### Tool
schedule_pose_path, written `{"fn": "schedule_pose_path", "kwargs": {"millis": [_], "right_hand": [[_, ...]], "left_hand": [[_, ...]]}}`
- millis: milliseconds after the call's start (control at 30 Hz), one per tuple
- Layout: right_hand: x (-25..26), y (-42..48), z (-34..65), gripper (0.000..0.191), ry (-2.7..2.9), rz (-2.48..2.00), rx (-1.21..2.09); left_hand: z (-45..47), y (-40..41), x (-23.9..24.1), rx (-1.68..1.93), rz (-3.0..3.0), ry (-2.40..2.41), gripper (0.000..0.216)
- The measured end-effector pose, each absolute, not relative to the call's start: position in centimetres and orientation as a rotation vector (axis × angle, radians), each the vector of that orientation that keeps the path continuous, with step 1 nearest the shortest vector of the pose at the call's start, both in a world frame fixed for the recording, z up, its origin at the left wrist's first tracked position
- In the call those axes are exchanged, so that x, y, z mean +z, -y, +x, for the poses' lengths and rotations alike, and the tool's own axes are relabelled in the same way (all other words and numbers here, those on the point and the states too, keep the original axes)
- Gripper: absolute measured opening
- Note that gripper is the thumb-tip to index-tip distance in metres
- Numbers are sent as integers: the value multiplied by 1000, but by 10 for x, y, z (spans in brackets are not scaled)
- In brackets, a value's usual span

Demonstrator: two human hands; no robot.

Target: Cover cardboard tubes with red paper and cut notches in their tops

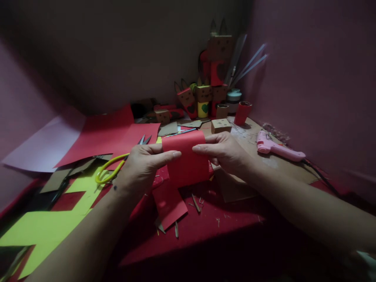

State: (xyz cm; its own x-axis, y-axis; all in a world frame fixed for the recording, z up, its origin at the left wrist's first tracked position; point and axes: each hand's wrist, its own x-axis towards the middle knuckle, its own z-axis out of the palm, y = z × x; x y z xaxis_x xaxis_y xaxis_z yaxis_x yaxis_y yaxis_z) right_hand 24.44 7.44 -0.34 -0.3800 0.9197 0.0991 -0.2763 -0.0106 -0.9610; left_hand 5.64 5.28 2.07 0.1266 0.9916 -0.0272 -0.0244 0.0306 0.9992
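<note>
Between my two hands is a piece of red paper (188,162), bent over along its top edge. My left hand (141,162) pinches its left side, thumb lying across the front. On the right side, my right hand (225,152) grips it the same way, with the fingers behind the paper. A smaller red paper strip (170,207) lies on the table below it. Yellow-handled scissors (110,168) rest just left of my left hand, their blades partly hidden behind it. A small cardboard box with a drawn face (221,126) stands beyond my right hand.
Large red sheets (102,135) and cut yellow paper (44,227) cover the left side. A pink glue gun (279,148) lies at right on a cardboard sheet. Several cardboard figures (204,102) and a red tube (243,113) stand at the back. Cardboard scraps (196,203) litter the red table cover.
</note>
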Motion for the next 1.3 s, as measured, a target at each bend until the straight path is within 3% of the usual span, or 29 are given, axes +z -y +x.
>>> {"fn": "schedule_pose_path", "kwargs": {"millis": [167, 467, 800, 1133, 1300], "right_hand": [[-4, -75, 250, 12, 1466, -811, 1503], [0, -72, 246, 10, 1503, -838, 1401], [-4, -80, 246, 15, 1242, -936, 1564], [-7, -79, 250, 20, 1423, -913, 1580], [-7, -75, 250, 13, 1504, -945, 1511]], "left_hand": [[53, -56, 22, 1034, 1121, -1119, 18], [46, -65, 16, 1034, 1165, -1178, 23], [51, -59, 14, 1054, 1506, -1247, 20], [50, -61, 15, 973, 1154, -1129, 17], [46, -68, 10, 975, 1051, -1167, 19]]}}
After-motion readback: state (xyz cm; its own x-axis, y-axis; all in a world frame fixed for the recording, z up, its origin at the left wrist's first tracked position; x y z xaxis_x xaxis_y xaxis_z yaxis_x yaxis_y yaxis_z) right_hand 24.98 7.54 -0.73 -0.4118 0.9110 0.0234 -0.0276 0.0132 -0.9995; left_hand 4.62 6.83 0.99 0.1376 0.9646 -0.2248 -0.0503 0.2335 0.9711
